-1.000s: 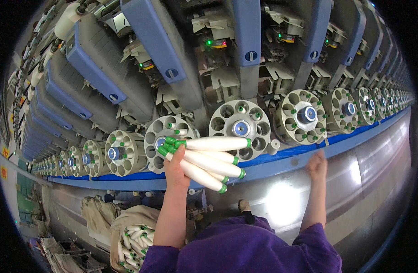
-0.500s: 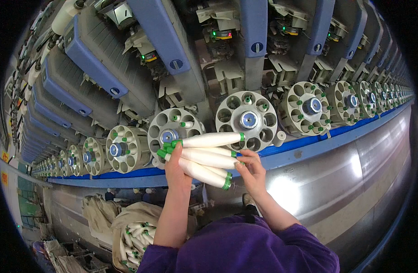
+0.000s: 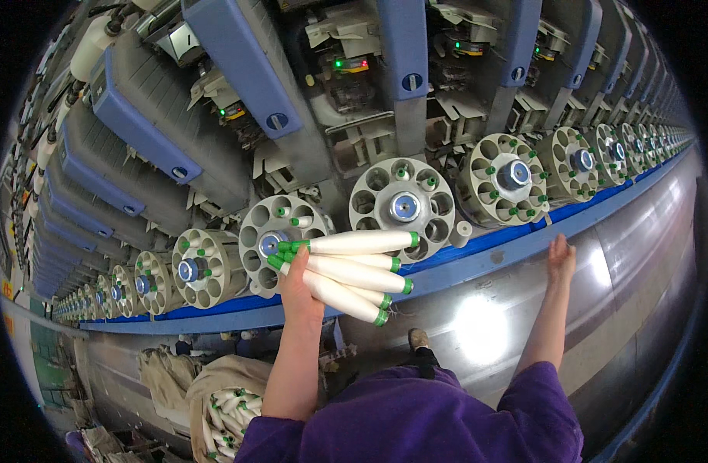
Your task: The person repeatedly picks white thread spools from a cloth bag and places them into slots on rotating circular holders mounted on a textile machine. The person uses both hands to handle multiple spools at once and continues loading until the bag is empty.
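Observation:
My left hand (image 3: 298, 289) is closed round the narrow green ends of several white yarn bobbins (image 3: 358, 268). They fan out to the right, their wide green ends free. Behind them stand two round bobbin magazines: the left magazine (image 3: 250, 231) is partly hidden by the bundle, and the middle magazine (image 3: 362, 202) has bobbin tips in two of its upper pockets. Out to the right, my right hand (image 3: 561, 261) is apart from the bundle, near the blue rail. Its fingers are loosely bent, and nothing shows in them.
More magazines, such as the fuller right magazine (image 3: 487, 163), line the winding machine both ways. A blue rail (image 3: 477, 270) runs below them. A cloth-lined container (image 3: 215, 378) of loose bobbins (image 3: 234, 417) stands at lower left. A shoe (image 3: 418, 339) is on the shiny floor.
My right hand has left the bobbins' wide ends and swung out to the right. My left hand still holds the bundle. The machine has shifted slightly left in view.

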A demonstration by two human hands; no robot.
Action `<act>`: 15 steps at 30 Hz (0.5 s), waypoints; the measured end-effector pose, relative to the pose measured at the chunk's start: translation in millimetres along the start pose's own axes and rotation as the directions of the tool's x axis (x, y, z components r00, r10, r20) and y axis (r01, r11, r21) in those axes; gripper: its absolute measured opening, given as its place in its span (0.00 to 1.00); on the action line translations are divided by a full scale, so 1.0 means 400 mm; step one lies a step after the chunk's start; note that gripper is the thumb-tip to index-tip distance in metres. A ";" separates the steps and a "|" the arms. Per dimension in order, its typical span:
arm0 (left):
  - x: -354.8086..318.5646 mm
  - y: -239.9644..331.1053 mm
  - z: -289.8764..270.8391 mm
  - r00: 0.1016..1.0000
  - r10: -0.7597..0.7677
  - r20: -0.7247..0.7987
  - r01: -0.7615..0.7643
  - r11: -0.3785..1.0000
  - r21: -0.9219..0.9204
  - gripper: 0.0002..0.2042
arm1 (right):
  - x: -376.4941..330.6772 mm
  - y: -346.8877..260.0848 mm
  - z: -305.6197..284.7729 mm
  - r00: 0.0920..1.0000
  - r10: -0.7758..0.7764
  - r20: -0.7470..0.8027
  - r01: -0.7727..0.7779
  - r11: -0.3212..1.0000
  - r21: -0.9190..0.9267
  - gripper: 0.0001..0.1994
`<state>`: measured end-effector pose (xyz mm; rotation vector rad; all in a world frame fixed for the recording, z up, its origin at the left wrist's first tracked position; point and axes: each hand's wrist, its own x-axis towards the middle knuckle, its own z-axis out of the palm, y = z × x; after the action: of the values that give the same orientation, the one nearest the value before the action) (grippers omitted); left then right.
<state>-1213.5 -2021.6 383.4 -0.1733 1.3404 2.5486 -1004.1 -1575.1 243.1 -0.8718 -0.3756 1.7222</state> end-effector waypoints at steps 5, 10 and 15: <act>-0.003 -0.036 0.086 0.995 -0.097 -0.006 0.097 0.994 -0.051 0.18 | -0.233 0.082 0.134 0.813 0.342 0.472 -0.106 0.883 -0.457 0.26; 0.036 -0.070 0.137 0.975 -0.217 0.056 0.222 0.968 -0.114 0.18 | -0.295 0.127 0.153 -0.154 0.881 0.447 0.242 0.472 -0.848 0.20; 0.120 -0.183 0.184 0.972 -0.221 -0.075 0.214 0.972 -0.096 0.19 | -0.135 0.031 0.112 0.591 0.620 0.516 -0.226 0.742 -0.632 0.10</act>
<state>-1237.9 -1913.3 356.4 -0.4260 1.1679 2.4383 -1038.5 -1621.2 284.9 -0.6450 -1.2846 2.4823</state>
